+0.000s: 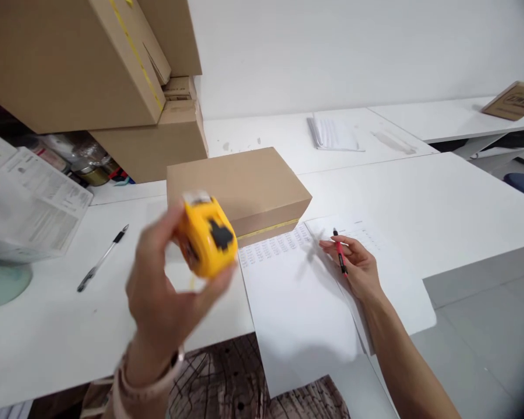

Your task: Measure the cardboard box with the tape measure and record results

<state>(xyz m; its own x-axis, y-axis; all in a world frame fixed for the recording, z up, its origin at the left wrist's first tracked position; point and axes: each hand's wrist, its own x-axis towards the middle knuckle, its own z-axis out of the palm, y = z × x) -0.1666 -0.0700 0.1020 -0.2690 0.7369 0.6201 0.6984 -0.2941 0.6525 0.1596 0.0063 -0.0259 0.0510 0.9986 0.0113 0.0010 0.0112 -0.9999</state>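
My left hand (163, 302) is raised above the white table (419, 198), gripping a yellow tape measure (207, 235) with a black button; it is blurred by motion. My right hand (353, 265) rests on a printed sheet of paper (297, 302) and holds a red pen (340, 253) between its fingers. A small closed cardboard box (244, 186) with yellow tape along its lower edge sits on the table just behind the tape measure and the sheet.
Large cardboard boxes (70, 64) are stacked at the back left. A black pen (102, 259) lies on the table at left beside a folded printed leaflet (30, 201). A stack of papers (334, 134) lies farther back. Another box (513, 100) sits on the far right table.
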